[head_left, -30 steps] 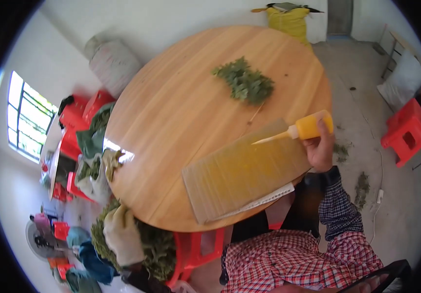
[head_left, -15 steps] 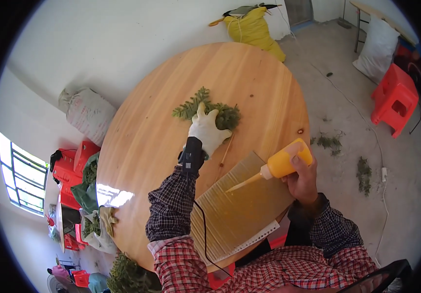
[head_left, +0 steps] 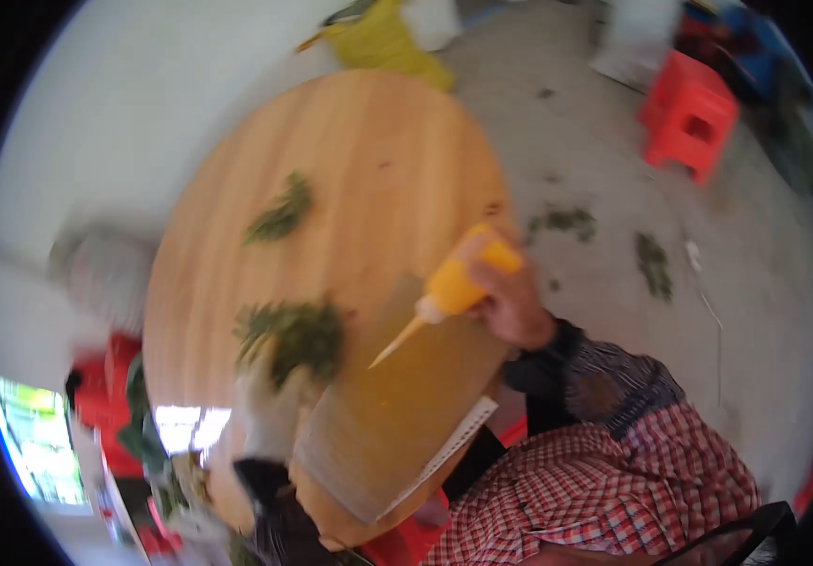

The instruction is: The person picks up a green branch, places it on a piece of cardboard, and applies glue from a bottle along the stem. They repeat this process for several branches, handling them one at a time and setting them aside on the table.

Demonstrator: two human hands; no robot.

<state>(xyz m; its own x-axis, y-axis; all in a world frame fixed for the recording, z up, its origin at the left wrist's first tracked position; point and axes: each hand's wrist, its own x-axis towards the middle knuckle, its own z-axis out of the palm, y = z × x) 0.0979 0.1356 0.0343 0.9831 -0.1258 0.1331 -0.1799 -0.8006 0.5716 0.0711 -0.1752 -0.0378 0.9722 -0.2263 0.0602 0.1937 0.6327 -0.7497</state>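
My left hand [head_left: 274, 401], in a white glove, grips a bunch of green needle-leaved sprigs [head_left: 307, 340] over the near left part of the round wooden table [head_left: 331, 132]. Motion smears its fingers, but the bunch sits between them. In my bare right hand [head_left: 518, 307] is a yellow squeeze bottle [head_left: 453, 283], tilted so that its long pale nozzle points down and left. Beneath the nozzle lies a flat brownish ridged sheet [head_left: 397, 424], perhaps cardboard. A smaller green sprig [head_left: 281, 209] rests alone on the table farther off.
On the floor to the right stands a red plastic stool [head_left: 691, 113], with scattered green bits [head_left: 653, 266] nearer the table. A yellow sack [head_left: 387, 47] leans beyond the table's far edge. Left of the table are a pale sack [head_left: 109, 274] and red stools [head_left: 109, 387].
My left hand has drawn a bunch of sprigs back toward me, leaving one sprig behind. The bottle stays in my right hand. The whole view has shifted and blurred.
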